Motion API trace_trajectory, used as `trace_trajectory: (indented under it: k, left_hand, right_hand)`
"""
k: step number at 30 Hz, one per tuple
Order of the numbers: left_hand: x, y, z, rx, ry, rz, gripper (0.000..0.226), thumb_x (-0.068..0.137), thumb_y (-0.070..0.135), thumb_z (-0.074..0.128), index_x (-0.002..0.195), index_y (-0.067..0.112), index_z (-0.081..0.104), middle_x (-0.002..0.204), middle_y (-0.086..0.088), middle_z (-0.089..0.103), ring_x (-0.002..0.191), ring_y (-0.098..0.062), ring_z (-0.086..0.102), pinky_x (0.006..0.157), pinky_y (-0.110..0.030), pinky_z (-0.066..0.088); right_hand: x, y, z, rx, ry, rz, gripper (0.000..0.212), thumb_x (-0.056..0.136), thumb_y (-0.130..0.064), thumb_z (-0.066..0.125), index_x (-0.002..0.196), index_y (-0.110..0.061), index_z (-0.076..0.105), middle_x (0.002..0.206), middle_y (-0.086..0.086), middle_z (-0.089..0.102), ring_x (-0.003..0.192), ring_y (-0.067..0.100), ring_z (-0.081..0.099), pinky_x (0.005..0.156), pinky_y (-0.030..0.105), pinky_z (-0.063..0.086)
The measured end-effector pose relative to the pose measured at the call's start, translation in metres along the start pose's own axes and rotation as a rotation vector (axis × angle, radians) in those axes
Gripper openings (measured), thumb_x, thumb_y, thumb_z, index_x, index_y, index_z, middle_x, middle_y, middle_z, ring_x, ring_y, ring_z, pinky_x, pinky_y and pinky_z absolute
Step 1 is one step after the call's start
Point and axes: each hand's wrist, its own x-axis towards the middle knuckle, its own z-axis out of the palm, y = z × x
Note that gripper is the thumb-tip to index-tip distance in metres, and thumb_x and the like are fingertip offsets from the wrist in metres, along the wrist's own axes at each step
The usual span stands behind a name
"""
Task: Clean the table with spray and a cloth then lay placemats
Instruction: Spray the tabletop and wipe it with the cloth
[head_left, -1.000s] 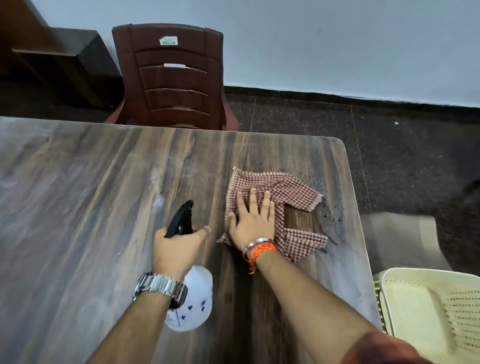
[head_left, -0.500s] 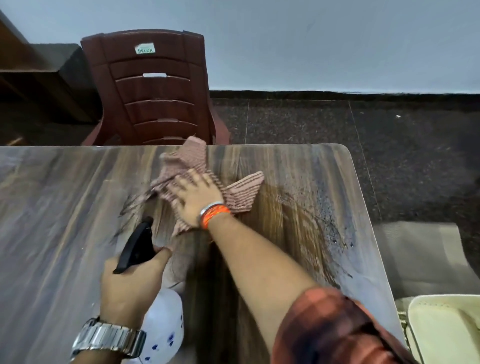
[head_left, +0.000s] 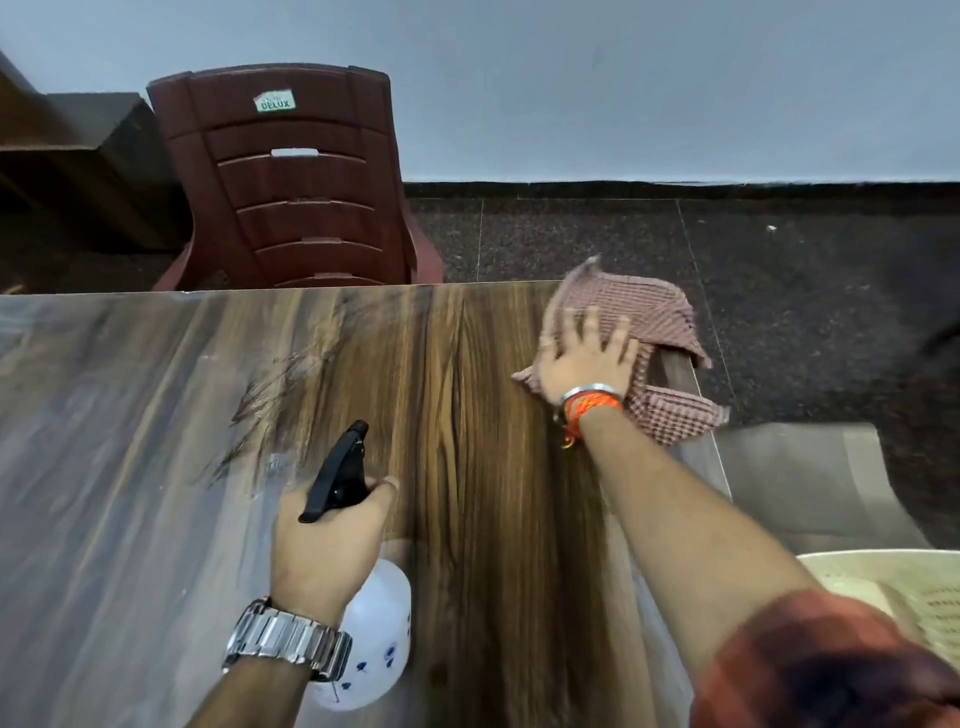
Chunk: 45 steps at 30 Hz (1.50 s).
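Observation:
A checked red-and-white cloth (head_left: 655, 322) lies at the far right corner of the wooden table (head_left: 156, 415), part of it hanging over the edge. My right hand (head_left: 587, 358) presses flat on the cloth with fingers spread. My left hand (head_left: 327, 540) grips a white spray bottle (head_left: 371, 639) with a black trigger head (head_left: 337, 475), held just above the table's near middle. A wet, darker band runs down the wood between my hands. No placemats are in view.
A dark red plastic chair (head_left: 291, 182) stands behind the table's far edge. A cream plastic chair (head_left: 893, 592) is at the near right, beside the table. Dark wooden furniture (head_left: 67, 171) sits at the far left. Dark speckled floor lies beyond.
My right hand has swept the cloth from the far middle of the table over to the far right corner, leaving a wiped streak. My left hand with the bottle stayed roughly in place.

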Motion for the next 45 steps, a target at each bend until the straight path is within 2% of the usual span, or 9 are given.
trace_trajectory:
  k: [5, 8, 12, 16, 20, 23, 31, 37, 45]
  left_hand:
    - [-0.020, 0.003, 0.004, 0.015, -0.023, 0.010, 0.027, 0.076, 0.024, 0.078, 0.056, 0.014, 0.062, 0.052, -0.006, 0.060, 0.064, -0.033, 0.059, 0.062, -0.033, 0.045]
    - [-0.028, -0.001, 0.008, 0.013, -0.046, 0.026, 0.028, 0.073, 0.025, 0.078, 0.058, 0.010, 0.060, 0.051, -0.005, 0.059, 0.062, -0.034, 0.059, 0.063, -0.036, 0.047]
    - [-0.043, -0.001, 0.009, 0.012, -0.096, 0.046, 0.020, 0.077, 0.024, 0.080, 0.064, 0.014, 0.069, 0.047, 0.002, 0.058, 0.057, -0.032, 0.057, 0.064, -0.037, 0.048]
    - [-0.063, -0.003, 0.001, 0.019, -0.083, 0.090, 0.015, 0.080, 0.023, 0.079, 0.069, 0.017, 0.071, 0.058, -0.002, 0.066, 0.069, -0.031, 0.065, 0.067, -0.034, 0.049]
    - [-0.081, -0.004, -0.006, 0.009, -0.066, 0.072, 0.019, 0.082, 0.021, 0.077, 0.068, 0.013, 0.067, 0.058, -0.002, 0.062, 0.064, -0.021, 0.059, 0.056, -0.026, 0.039]
    - [-0.093, -0.008, -0.014, 0.015, -0.112, 0.052, 0.018, 0.082, 0.020, 0.077, 0.071, 0.009, 0.068, 0.058, 0.000, 0.061, 0.061, -0.019, 0.056, 0.053, -0.024, 0.036]
    - [-0.109, -0.028, -0.026, 0.100, -0.147, 0.014, 0.038, 0.075, 0.016, 0.080, 0.059, 0.012, 0.046, 0.040, 0.008, 0.042, 0.052, -0.022, 0.043, 0.050, -0.026, 0.032]
    - [-0.116, -0.042, -0.034, 0.213, -0.184, -0.016, 0.029, 0.070, 0.027, 0.085, 0.063, 0.013, 0.061, 0.055, -0.001, 0.061, 0.055, -0.022, 0.059, 0.053, -0.024, 0.042]
    - [-0.152, -0.062, -0.045, 0.186, -0.145, -0.033, 0.036, 0.070, 0.026, 0.085, 0.064, 0.014, 0.052, 0.061, -0.003, 0.060, 0.061, -0.023, 0.059, 0.058, -0.024, 0.046]
  right_hand:
    - [-0.099, -0.049, 0.016, -0.157, -0.164, -0.916, 0.060, 0.091, -0.055, 0.026, 0.149, -0.037, 0.023, 0.158, -0.004, 0.021, 0.146, 0.033, 0.006, 0.116, 0.052, 0.006]
    - [-0.135, -0.039, 0.025, -0.155, -0.203, -1.125, 0.057, 0.093, -0.052, 0.037, 0.147, -0.036, 0.030, 0.156, -0.008, 0.026, 0.147, 0.026, 0.012, 0.118, 0.049, 0.006]
    - [-0.108, 0.025, 0.011, -0.104, -0.066, -0.811, 0.064, 0.088, -0.058, 0.026, 0.147, -0.035, 0.028, 0.153, -0.008, 0.033, 0.142, 0.029, 0.025, 0.115, 0.050, 0.015]
    - [-0.080, 0.106, -0.009, -0.033, 0.005, -0.179, 0.064, 0.090, -0.058, 0.022, 0.150, -0.036, 0.017, 0.159, -0.011, 0.015, 0.147, 0.025, 0.007, 0.117, 0.048, 0.005]
    - [-0.104, 0.100, -0.002, -0.001, 0.031, 0.062, 0.063, 0.093, -0.054, 0.025, 0.151, -0.032, 0.016, 0.161, -0.005, 0.010, 0.147, 0.033, 0.000, 0.117, 0.052, 0.002]
    - [-0.144, 0.073, 0.005, -0.023, 0.016, -0.033, 0.063, 0.093, -0.055, 0.021, 0.152, -0.032, 0.015, 0.160, -0.004, 0.011, 0.146, 0.036, -0.001, 0.117, 0.053, -0.002]
    - [-0.285, 0.040, 0.023, -0.023, -0.163, -0.681, 0.061, 0.095, -0.052, 0.026, 0.152, -0.032, 0.014, 0.160, -0.007, 0.008, 0.147, 0.029, -0.004, 0.117, 0.043, -0.010]
    - [-0.348, 0.054, 0.035, -0.019, -0.125, -0.700, 0.061, 0.091, -0.050, 0.035, 0.148, -0.027, 0.029, 0.156, -0.005, 0.027, 0.145, 0.029, 0.018, 0.114, 0.043, 0.000]
    - [-0.390, 0.075, 0.033, 0.012, -0.148, -0.644, 0.061, 0.092, -0.049, 0.029, 0.149, -0.027, 0.028, 0.156, -0.006, 0.026, 0.146, 0.026, 0.015, 0.116, 0.042, -0.002]
